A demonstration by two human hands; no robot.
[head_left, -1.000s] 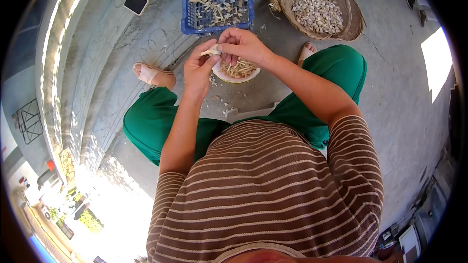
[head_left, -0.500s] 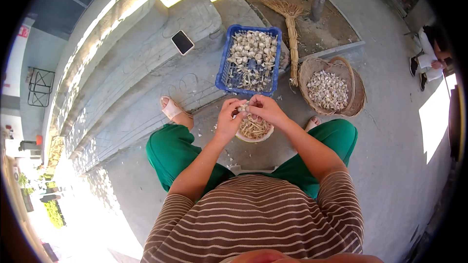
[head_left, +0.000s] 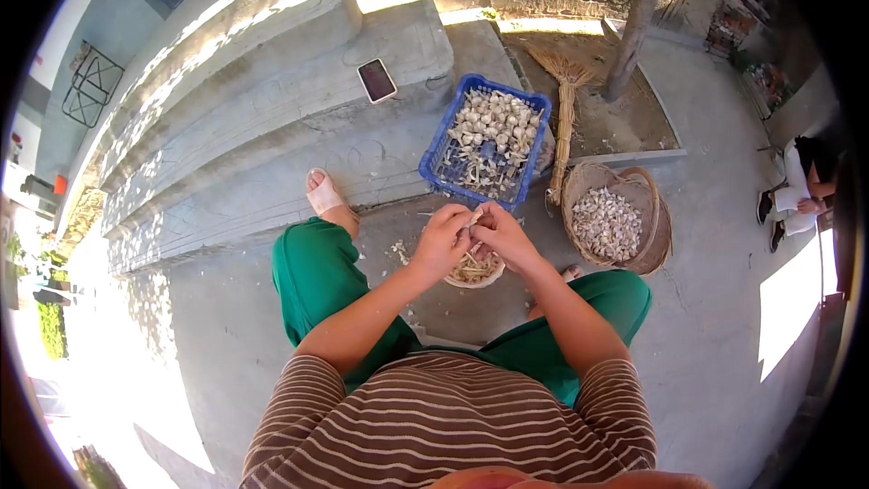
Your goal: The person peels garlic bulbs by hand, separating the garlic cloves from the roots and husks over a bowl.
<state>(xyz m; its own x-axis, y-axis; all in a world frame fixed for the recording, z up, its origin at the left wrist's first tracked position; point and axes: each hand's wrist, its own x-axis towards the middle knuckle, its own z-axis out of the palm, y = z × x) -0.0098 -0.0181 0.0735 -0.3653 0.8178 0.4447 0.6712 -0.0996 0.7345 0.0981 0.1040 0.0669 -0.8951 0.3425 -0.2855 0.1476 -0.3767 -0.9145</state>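
Between my knees, my left hand and my right hand meet with fingers closed around a garlic bulb, mostly hidden by the fingers. Right below them is a pale round bowl holding dry garlic stalks and skins. Just beyond my hands a blue plastic crate contains whole garlic bulbs, with loose stalks and debris at its near end. To the right, a wicker basket with an arched handle holds a heap of separated garlic cloves.
A straw broom lies between crate and basket, near a tree trunk. A phone rests on the concrete steps at the left. Another person is seated at the far right. Skin scraps litter the floor.
My view has tilted and shifted, so the crate, basket and phone appear lower and further right. Both hands stay together on the garlic bulb above the bowl, with the fingers slightly repositioned.
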